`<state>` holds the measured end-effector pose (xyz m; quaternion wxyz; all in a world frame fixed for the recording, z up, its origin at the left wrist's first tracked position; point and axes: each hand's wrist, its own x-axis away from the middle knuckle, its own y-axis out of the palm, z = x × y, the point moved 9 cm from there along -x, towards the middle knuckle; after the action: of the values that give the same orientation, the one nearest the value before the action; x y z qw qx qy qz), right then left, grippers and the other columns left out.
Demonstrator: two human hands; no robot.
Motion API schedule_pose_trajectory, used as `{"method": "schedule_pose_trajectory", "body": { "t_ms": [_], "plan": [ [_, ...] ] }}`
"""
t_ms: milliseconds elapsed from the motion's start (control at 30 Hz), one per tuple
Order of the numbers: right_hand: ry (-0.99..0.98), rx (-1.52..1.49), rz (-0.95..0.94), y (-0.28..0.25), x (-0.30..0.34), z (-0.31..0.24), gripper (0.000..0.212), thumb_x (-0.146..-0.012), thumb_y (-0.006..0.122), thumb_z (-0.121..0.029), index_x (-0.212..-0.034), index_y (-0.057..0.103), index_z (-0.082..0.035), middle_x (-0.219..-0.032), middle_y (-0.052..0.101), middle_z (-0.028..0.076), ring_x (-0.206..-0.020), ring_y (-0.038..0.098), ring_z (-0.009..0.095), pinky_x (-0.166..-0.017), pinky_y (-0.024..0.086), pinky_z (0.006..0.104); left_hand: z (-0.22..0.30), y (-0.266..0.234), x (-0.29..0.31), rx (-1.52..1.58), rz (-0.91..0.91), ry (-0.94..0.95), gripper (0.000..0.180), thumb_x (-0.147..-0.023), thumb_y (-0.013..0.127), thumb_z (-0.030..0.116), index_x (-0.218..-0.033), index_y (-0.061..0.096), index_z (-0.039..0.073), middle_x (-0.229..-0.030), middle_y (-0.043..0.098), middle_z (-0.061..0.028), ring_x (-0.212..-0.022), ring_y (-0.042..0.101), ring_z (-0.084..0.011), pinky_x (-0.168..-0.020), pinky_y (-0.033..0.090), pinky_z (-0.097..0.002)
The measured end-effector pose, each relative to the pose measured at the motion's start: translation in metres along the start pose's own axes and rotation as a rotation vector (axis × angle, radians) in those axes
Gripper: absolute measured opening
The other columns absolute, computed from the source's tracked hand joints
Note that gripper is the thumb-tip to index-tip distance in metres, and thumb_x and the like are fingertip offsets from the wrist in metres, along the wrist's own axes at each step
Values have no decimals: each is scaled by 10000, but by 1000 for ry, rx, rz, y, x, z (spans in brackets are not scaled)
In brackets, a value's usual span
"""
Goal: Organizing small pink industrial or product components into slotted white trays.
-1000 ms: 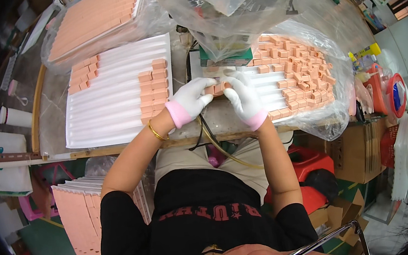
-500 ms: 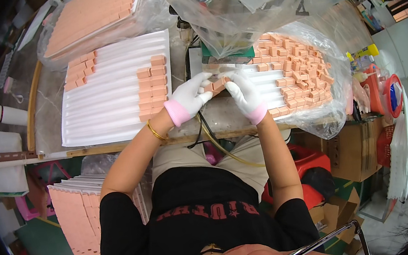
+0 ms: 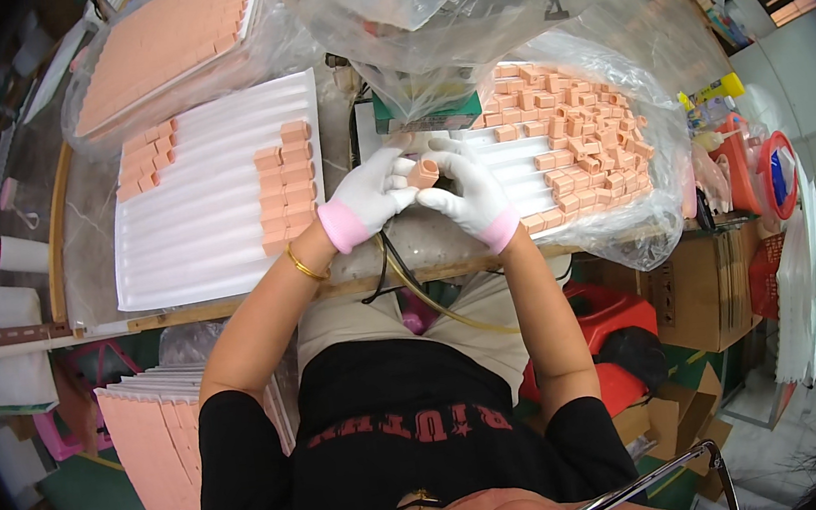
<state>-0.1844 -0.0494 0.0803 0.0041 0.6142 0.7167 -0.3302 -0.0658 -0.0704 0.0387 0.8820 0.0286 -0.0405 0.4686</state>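
Both my hands wear white gloves with pink cuffs and meet over the table's near middle. Between them is a small pink hollow block [image 3: 424,174], tilted with its round opening showing. My left hand [image 3: 373,192] pinches its left side with closed fingers. My right hand [image 3: 471,190] curls round its right side, thumb below and forefinger above. To the left lies a white ribbed tray [image 3: 193,219] with a column of pink blocks [image 3: 286,193] along its right side and a small group at its upper left. A second ribbed tray [image 3: 512,176] on the right bears many loose, jumbled blocks [image 3: 590,133].
A green box [image 3: 433,116] stands beyond my hands under a clear plastic sheet [image 3: 480,5]. A filled stack of trays [image 3: 158,52] is at the far left. Cables [image 3: 391,267] hang over the table's front edge. A red stool [image 3: 598,334] and cardboard boxes [image 3: 699,292] stand below right.
The blocks between my hands have turned: a longer pink shape showed there before, and now one block's round opening faces up. My view has shifted slightly, so the trays appear further left.
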Motion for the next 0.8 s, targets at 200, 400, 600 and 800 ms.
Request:
{"method": "schedule_pose_trajectory", "body": {
  "t_ms": [200,400,600,800],
  "plan": [
    [18,330,176,-15,-19,29,376,-670,760,-254,-970,645,-57,-1136,542,184,-1064,490,345,-901,413,395,22,-47,-19,-614,352,-16,345,-727,660,241,-980,583,18,-949,610,-207,-902,595,-352,-791,491,-386],
    [196,349,162,11,-39,83,349,-675,743,-275,-953,676,-76,-952,619,125,-972,552,327,-881,426,377,26,-57,-48,-599,279,111,430,-828,624,216,-1180,494,4,-1043,614,-160,-974,586,-312,-859,472,-357],
    [152,247,66,4,-40,32,237,-749,684,-116,-964,676,-16,-986,662,127,-917,610,261,-811,453,333,-34,-110,-11,484,179,128,272,-802,641,161,-1028,555,36,-829,628,-92,-742,615,-136,-664,508,-267],
    [-27,649,388,-94,3,40,264,-725,704,-75,-974,628,-35,-1045,595,171,-972,572,328,-875,443,380,22,-295,74,-1320,949,248,215,-782,587,214,-868,586,17,-764,598,-221,-746,584,-333,-641,466,-422]
  ]
}}
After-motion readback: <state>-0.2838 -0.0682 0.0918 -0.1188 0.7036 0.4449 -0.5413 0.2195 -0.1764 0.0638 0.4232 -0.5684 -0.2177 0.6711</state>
